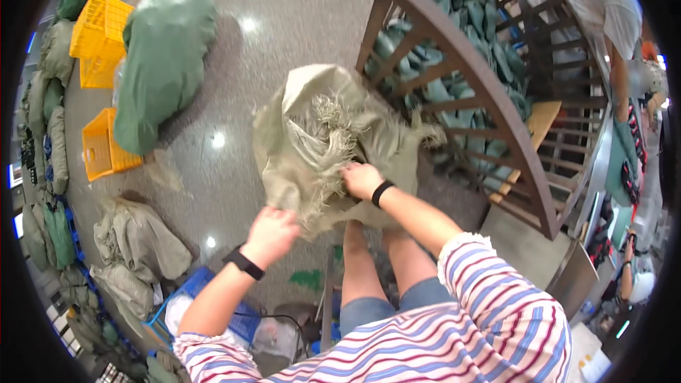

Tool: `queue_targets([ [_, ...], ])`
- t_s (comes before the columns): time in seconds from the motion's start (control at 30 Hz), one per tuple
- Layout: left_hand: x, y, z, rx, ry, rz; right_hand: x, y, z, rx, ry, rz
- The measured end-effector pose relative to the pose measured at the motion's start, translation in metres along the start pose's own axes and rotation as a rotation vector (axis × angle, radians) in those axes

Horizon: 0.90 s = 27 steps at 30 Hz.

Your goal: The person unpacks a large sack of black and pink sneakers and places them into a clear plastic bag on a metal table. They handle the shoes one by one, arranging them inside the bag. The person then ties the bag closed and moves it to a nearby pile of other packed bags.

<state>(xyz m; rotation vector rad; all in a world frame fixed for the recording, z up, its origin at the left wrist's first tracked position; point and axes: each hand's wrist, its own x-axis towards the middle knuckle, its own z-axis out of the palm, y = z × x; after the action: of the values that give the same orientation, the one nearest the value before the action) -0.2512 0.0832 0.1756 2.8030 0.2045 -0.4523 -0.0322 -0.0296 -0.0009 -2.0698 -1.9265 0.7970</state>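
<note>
In front of my legs a pale olive woven sack (284,145) stands on the floor, its frayed mouth bunched up in the middle with loose strands sticking out. My right hand (363,180) is at the near side of that mouth, its fingers closed on the frayed cloth. At the sack's lower left edge, my left hand (275,232) is curled shut with the fingertips against the fraying rim, apparently pinching it. What lies inside the sack is hidden by the folded cloth. A dark band circles each wrist.
A brown slatted crate (489,110) full of dark green pieces stands close on the right, a person in a white top (599,0) beyond it. Far left are a full green sack (167,57) and yellow crates (106,145). Slack sacks (145,237) and a blue basket (245,319) lie nearer.
</note>
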Motion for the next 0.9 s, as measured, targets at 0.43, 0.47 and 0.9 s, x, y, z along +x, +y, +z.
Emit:
queue_targets([
  [0.43, 0.133, 0.043, 0.170, -0.527, -0.033, -0.139, -0.150, 0.078, 0.047, 0.117, -0.544, 0.533],
  [0.47, 0.140, 0.047, 0.210, -0.406, -0.212, -0.122, -0.139, 0.084, 0.041, 0.111, -0.545, 0.555],
  [0.9, 0.282, -0.094, 0.087, 0.073, 0.850, -0.282, -0.099, 0.138, 0.056, -0.126, -0.265, 0.429],
])
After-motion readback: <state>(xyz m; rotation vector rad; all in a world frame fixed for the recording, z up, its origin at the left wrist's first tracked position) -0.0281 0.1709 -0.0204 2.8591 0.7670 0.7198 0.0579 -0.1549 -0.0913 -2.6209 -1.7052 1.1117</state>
